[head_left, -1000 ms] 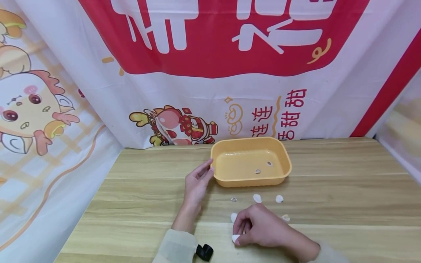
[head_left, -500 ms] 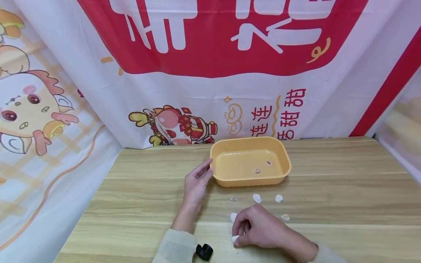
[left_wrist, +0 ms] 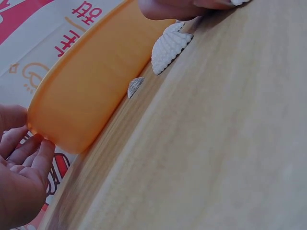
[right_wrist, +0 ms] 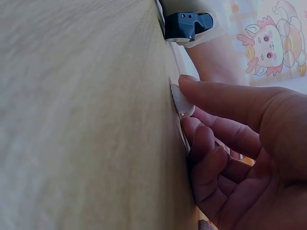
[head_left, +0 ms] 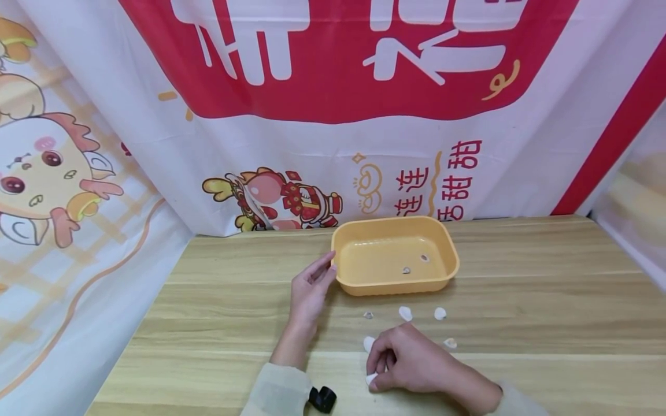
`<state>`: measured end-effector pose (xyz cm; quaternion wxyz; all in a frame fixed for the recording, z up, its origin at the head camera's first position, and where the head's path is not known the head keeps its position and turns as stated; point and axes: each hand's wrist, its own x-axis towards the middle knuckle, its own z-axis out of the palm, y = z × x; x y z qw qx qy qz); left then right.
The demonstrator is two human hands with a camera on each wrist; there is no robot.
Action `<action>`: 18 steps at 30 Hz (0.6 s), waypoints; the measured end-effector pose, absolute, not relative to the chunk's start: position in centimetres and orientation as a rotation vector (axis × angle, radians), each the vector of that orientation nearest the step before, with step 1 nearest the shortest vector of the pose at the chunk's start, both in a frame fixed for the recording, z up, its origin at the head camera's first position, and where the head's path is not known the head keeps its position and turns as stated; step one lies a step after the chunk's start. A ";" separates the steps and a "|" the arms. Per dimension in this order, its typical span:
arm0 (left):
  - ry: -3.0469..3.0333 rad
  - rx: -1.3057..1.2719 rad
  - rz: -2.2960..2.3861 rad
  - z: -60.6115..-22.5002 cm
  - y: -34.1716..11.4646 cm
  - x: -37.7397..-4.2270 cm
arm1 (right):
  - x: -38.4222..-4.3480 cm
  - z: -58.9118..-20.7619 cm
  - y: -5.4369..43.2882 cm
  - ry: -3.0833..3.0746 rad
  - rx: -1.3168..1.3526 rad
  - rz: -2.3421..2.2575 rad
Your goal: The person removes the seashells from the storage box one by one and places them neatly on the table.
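My left hand holds the left end of a yellow plastic basin, thumb and fingertips at its rim and outer wall. Low over the table, my right hand pinches a white seashell between thumb and fingers; in the right wrist view the shell's ribbed edge is right at the wood. Another white shell lies just beyond those fingers. Nearer the basin are a small grey shell and white shells, with a cream one to the right. Two small shells lie inside the basin.
The wooden table runs back to a printed white and red cloth, close behind the basin. More cloth hangs at both sides. A black wrist camera sits at my left sleeve.
Both hands keep their places, the left at the basin and the right on the shell by the table. The head view has shifted very slightly.
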<state>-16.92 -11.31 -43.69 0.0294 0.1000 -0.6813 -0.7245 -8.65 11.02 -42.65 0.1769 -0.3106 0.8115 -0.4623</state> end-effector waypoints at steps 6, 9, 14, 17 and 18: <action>-2.097 0.305 -2.238 -43.8 -11.3 -17.0 | -8.6 -42.6 11.0 2.296 -0.874 -1.301; -2.091 0.302 -2.245 -43.9 -11.3 -17.0 | -8.6 -42.6 11.1 2.293 -0.871 -1.299; -2.098 0.309 -2.238 -44.0 -11.4 -17.1 | -8.7 -42.5 11.1 2.293 -0.861 -1.292; -2.106 0.314 -2.230 -44.0 -11.4 -17.1 | -8.7 -42.6 11.1 2.286 -0.855 -1.298; -2.107 0.313 -2.229 -44.0 -11.4 -17.1 | -8.7 -42.6 11.1 2.284 -0.855 -1.301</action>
